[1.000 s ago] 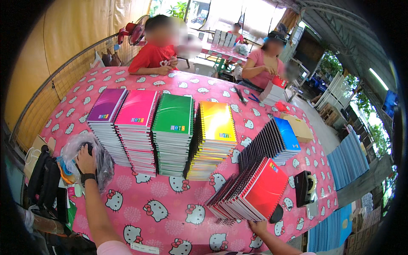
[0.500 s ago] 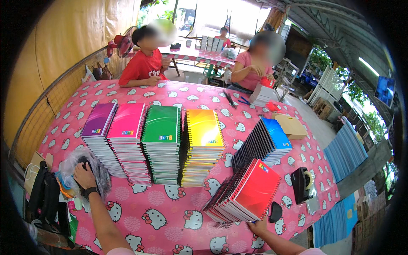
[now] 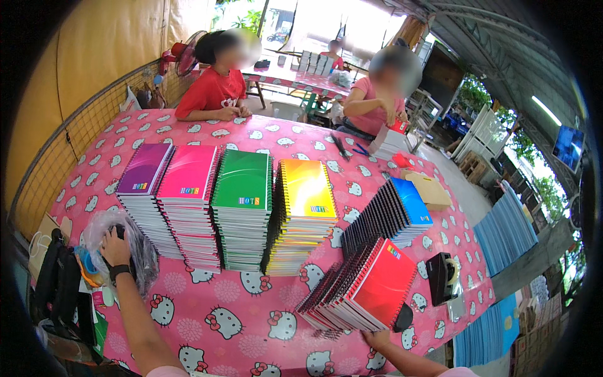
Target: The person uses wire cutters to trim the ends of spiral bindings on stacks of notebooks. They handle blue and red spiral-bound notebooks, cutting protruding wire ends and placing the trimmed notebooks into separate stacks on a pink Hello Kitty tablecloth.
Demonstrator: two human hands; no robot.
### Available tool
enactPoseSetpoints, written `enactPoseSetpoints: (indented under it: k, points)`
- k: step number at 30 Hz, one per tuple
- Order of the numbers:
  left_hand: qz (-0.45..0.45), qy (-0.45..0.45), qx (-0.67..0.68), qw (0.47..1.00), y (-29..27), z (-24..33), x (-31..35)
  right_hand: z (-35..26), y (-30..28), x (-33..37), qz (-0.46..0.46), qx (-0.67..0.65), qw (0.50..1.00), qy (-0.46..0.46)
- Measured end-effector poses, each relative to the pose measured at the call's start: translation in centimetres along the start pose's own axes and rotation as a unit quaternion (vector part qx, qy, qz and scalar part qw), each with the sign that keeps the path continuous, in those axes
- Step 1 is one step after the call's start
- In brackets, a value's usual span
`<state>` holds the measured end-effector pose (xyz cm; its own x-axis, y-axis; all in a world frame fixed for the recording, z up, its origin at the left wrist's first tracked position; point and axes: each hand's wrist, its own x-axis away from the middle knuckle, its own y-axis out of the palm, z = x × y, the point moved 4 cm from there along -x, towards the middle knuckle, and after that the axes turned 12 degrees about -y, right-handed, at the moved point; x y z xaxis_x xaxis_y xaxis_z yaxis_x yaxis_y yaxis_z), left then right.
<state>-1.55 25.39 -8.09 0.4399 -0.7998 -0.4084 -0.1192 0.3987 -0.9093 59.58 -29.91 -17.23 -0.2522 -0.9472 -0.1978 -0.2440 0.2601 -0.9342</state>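
Observation:
My left hand [image 3: 115,247], with a black band on its wrist, reaches into a clear plastic bag [image 3: 146,267] at the table's left. Its fingers curl over something black in the bag that I cannot make out. At the near right, my right hand [image 3: 377,340] is at the lower edge of a leaning stack of red spiral notebooks [image 3: 383,283]; its fingertips are hidden there. Behind that stack stand blue spiral notebooks [image 3: 411,201]. Tall piles of purple [image 3: 146,168], pink [image 3: 188,173], green [image 3: 244,179] and yellow notebooks [image 3: 306,188] form a row between my hands.
A tape dispenser [image 3: 441,276] and a black computer mouse [image 3: 403,318] lie right of the red stack. Black bags [image 3: 53,276] crowd the left edge. Across the pink patterned table [image 3: 264,339] sit a person in red [image 3: 217,94] and a person in pink [image 3: 377,97].
My left hand has shifted slightly within the bag. A blue bit beside my right hand no longer shows. Opposite, the person in red has brought both hands together on the table.

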Motion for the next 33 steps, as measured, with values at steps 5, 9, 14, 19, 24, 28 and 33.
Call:
enactPoseSetpoints:
  k: [5, 9, 14, 19, 24, 28, 33]
  points:
    - [-0.030, 0.005, -0.016, 0.999, -0.2, 0.4, 0.2, 0.2, 0.4, 0.3, 0.027, 0.003, 1.000, -0.013]
    - [-0.014, -0.002, -0.002, 1.000, -0.8, 0.3, 0.4, 1.1, 1.2, 0.8, -0.007, 0.024, 1.000, 0.003]
    - [0.032, 0.007, 0.018, 0.999, -0.6, 0.2, 0.6, 0.7, 0.8, 0.3, 0.003, 0.009, 1.000, -0.012]
    - [0.052, -0.005, 0.026, 0.998, -0.5, 0.1, 0.7, -0.1, 0.0, -0.2, 0.010, -0.008, 1.000, -0.004]
    - [0.059, -0.005, 0.037, 0.998, -0.3, 0.1, 0.9, -0.2, -0.2, -0.1, 0.015, 0.000, 1.000, -0.012]
    - [0.037, -0.009, 0.029, 0.999, -0.3, 0.1, 0.8, -1.4, -1.2, -1.1, 0.038, 0.015, 0.998, -0.047]
    - [0.049, -0.011, 0.032, 0.998, -0.7, 0.3, 1.1, -2.0, -1.6, -1.2, 0.052, 0.025, 0.997, -0.049]
